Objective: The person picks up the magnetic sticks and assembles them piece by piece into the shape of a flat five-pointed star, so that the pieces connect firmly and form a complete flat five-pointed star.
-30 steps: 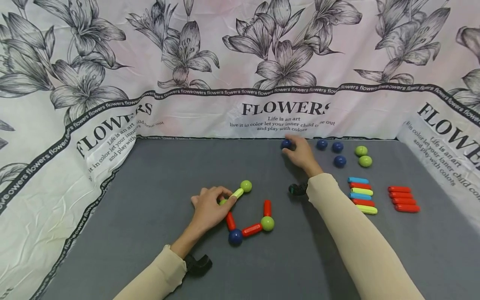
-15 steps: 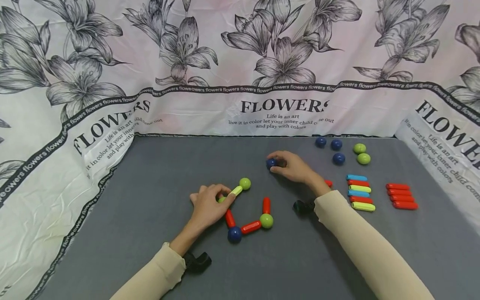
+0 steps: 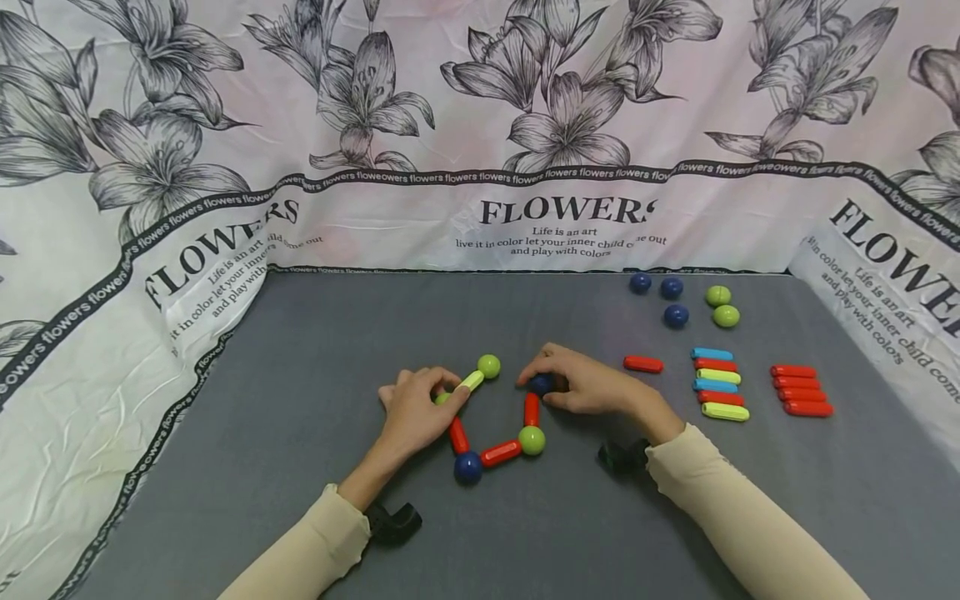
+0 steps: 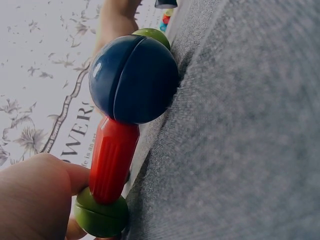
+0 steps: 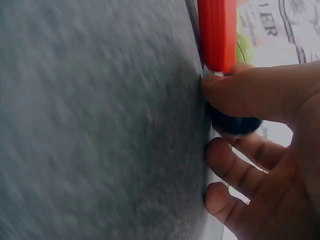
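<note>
My left hand (image 3: 417,412) grips a green ball (image 4: 101,212) at the left corner of a joined chain. A yellow stick (image 3: 471,381) runs from that ball to another green ball (image 3: 489,366). A red stick (image 4: 114,160) links it to a blue ball (image 3: 468,467) at the near corner. From there a second red stick (image 3: 501,453) leads to a right-hand green ball (image 3: 532,440), which bears an upright-pointing red stick (image 3: 532,408). My right hand (image 3: 592,385) pinches a loose blue ball (image 5: 235,125) at this stick's far end; whether they are joined I cannot tell.
A single red stick (image 3: 643,364) lies right of my right hand. Beyond it are a column of blue, red and yellow sticks (image 3: 717,385) and a stack of red sticks (image 3: 802,392). Several blue balls (image 3: 676,316) and two green balls (image 3: 726,316) sit by the back edge.
My right hand has brought the blue ball from the table's back edge toward me, to the end of the right red stick. The left hand keeps its hold in place.
</note>
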Action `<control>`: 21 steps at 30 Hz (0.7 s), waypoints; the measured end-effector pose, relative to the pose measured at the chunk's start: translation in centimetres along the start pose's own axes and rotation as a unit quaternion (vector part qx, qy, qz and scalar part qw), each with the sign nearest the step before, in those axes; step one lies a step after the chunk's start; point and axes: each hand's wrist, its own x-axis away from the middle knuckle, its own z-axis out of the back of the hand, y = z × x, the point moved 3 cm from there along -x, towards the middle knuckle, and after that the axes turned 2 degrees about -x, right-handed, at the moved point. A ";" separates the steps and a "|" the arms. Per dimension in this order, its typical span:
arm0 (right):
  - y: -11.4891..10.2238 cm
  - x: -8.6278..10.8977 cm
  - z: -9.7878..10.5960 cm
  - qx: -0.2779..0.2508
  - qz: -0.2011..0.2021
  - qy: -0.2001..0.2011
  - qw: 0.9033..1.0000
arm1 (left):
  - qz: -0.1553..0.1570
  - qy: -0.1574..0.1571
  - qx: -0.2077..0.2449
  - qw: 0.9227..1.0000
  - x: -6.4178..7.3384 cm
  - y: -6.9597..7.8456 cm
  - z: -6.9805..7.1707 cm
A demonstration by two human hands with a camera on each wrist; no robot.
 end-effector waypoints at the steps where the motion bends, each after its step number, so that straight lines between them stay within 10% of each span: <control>1: -0.2 0.1 -0.2 0.005 0.000 -0.005 1.000 | 0.000 0.000 0.000 1.000 0.0 0.0 0.0; 21: 0.2 1.4 -0.5 -0.147 0.016 -0.059 0.987 | 0.004 -0.004 0.003 1.000 0.1 0.1 0.1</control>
